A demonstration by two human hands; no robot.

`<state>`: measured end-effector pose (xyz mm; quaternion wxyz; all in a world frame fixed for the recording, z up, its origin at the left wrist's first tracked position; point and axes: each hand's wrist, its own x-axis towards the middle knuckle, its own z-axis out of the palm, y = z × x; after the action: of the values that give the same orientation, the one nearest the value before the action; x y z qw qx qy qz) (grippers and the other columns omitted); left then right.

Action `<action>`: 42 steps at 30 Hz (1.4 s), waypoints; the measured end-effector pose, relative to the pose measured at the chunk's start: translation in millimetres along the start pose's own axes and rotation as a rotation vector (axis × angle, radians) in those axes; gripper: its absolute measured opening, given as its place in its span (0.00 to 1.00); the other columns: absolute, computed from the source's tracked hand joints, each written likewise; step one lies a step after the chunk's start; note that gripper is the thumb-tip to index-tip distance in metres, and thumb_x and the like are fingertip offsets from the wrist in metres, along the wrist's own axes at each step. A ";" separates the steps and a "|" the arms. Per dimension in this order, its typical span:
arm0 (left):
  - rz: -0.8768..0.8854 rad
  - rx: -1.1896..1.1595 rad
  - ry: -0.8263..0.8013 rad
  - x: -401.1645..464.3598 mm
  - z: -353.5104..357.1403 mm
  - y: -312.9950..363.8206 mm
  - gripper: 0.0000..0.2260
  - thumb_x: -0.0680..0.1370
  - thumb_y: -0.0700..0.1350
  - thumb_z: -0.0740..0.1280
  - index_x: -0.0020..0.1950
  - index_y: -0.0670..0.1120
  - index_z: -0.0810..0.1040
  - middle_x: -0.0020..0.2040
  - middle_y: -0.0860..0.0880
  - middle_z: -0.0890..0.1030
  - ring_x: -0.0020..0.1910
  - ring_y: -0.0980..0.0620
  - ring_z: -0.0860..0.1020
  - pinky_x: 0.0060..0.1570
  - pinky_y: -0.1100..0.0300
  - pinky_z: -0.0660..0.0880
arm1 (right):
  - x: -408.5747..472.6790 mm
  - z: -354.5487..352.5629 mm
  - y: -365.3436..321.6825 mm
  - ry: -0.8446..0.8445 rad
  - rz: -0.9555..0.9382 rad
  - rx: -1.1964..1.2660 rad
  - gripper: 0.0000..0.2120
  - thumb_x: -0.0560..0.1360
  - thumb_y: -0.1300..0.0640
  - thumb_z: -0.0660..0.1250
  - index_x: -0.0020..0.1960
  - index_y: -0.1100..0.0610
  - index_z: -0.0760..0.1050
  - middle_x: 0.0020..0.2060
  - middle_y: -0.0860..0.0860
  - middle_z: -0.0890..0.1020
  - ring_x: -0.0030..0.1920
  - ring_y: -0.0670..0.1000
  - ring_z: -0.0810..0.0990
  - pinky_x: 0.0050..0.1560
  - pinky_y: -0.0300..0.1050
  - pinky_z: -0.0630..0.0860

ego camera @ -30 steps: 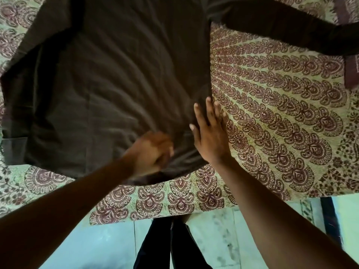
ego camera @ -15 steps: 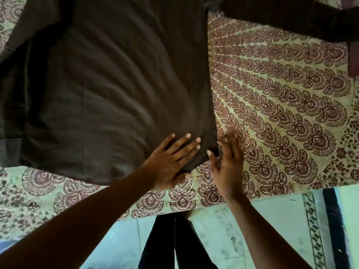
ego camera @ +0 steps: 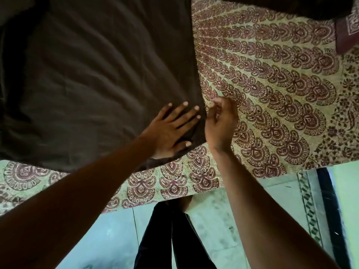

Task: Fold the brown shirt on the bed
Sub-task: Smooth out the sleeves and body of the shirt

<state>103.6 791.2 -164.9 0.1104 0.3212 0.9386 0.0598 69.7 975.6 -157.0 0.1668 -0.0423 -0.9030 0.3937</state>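
The brown shirt (ego camera: 101, 74) lies spread flat over the left and middle of the bed, wrinkled, with its right edge running straight down to a near corner. My left hand (ego camera: 172, 131) presses flat on that near right corner, fingers spread. Just beside the shirt's right edge, my right hand (ego camera: 219, 123) hovers over the bedsheet with its fingers curled loosely; I cannot tell whether it pinches the hem. One sleeve (ego camera: 291, 6) stretches across the top right, mostly out of frame.
The bedsheet (ego camera: 272, 94) is pale green with maroon fan prints. The bed's front edge runs just below my hands. Below it are the light tiled floor (ego camera: 223, 220) and my dark trouser legs (ego camera: 174, 239). A maroon cloth (ego camera: 347, 30) sits at the far right.
My left hand opened from a fist and now lies flat on the shirt's corner. My right hand slid down along the shirt's right edge and curled its fingers. The view shifted closer.
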 end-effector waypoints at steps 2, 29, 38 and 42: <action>0.062 -0.022 0.011 -8.7 9.0 21.6 0.32 0.83 0.64 0.51 0.84 0.49 0.54 0.84 0.48 0.54 0.83 0.42 0.49 0.78 0.37 0.53 | 15.6 7.7 -4.3 -0.010 -0.053 0.001 0.08 0.77 0.67 0.64 0.54 0.65 0.79 0.52 0.57 0.81 0.52 0.54 0.80 0.53 0.50 0.79; -0.405 -0.287 0.178 -108.5 17.4 41.6 0.24 0.84 0.54 0.58 0.80 0.51 0.67 0.83 0.52 0.59 0.82 0.48 0.57 0.77 0.43 0.60 | 71.9 34.9 -24.6 -0.698 -0.709 -0.569 0.36 0.83 0.33 0.51 0.84 0.49 0.49 0.84 0.57 0.47 0.84 0.59 0.46 0.81 0.63 0.51; -0.692 -0.127 0.302 -78.3 -6.3 -82.0 0.25 0.84 0.54 0.57 0.80 0.47 0.64 0.83 0.45 0.60 0.81 0.42 0.60 0.76 0.43 0.62 | 38.4 104.5 -54.6 -0.673 -0.463 -0.662 0.36 0.80 0.28 0.47 0.83 0.42 0.51 0.84 0.57 0.47 0.83 0.64 0.45 0.78 0.71 0.48; -0.651 -0.042 0.114 -113.8 5.5 -98.7 0.32 0.83 0.64 0.51 0.84 0.53 0.53 0.85 0.48 0.51 0.83 0.45 0.51 0.79 0.43 0.55 | -36.7 47.7 -52.2 -0.853 -0.644 -0.660 0.36 0.81 0.29 0.50 0.84 0.42 0.47 0.84 0.56 0.44 0.83 0.64 0.43 0.77 0.73 0.48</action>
<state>134.4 643.7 -169.0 0.0773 -0.0018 0.9953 0.0585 91.1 898.9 -159.2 -0.1201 0.3434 -0.9315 0.0065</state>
